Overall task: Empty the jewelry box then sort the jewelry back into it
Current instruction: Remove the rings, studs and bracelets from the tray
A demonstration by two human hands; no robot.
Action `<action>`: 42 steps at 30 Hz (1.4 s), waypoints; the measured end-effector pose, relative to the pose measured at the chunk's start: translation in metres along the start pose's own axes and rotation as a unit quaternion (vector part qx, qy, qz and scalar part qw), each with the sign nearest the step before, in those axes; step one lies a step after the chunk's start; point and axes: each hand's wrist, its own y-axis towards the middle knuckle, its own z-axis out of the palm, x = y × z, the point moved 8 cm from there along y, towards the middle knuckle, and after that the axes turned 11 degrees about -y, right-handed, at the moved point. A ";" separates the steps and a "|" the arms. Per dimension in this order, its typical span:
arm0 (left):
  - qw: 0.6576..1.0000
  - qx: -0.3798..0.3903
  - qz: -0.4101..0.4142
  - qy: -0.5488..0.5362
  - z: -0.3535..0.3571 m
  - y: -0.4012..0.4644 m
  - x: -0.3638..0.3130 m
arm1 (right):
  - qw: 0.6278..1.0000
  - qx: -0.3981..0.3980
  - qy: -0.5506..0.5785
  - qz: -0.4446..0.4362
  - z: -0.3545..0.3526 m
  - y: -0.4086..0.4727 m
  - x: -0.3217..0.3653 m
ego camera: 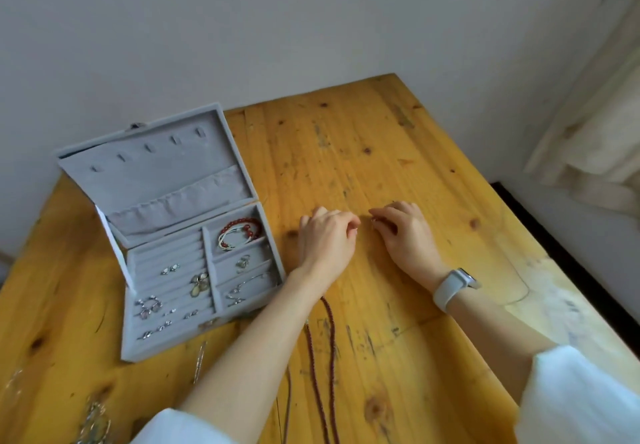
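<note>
Both hands' fingers, left hand [327, 235] and right hand [403, 232], pinch a tiny clasp mid-bench [381, 131]; a slip could tangle the dark red necklace [329, 339].

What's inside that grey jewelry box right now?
The jewelry box holds a red bead bracelet at back right, silver pieces in the smaller compartments and earrings on the ring rolls. The lid pocket's contents are hidden.

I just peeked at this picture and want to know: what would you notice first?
First, the open grey jewelry box on the left of the yellow wooden table, with a red bead bracelet in its top right compartment. Next, two hands meeting mid-table, the left hand and right hand pinching something tiny. A dark red necklace lies nearer the person.
</note>
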 end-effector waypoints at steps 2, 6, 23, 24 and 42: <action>1.000 -0.003 -0.002 0.006 0.003 0.002 0.001 | 1.000 0.004 -0.003 -0.008 0.001 0.000 0.000; 1.000 -0.023 0.000 0.017 0.002 0.004 0.000 | 1.000 0.002 0.006 -0.020 -0.002 -0.002 0.002; 0.983 -0.173 -0.018 -0.061 -0.083 -0.057 0.041 | 0.998 -0.023 0.040 -0.048 -0.012 -0.017 0.049; 0.980 -0.188 -0.026 -0.054 -0.094 -0.066 0.051 | 0.996 -0.024 0.050 -0.064 -0.011 -0.017 0.064; 0.944 -0.260 -0.204 0.019 -0.161 -0.180 0.197 | 0.935 0.158 -0.105 -0.298 0.121 -0.009 0.289</action>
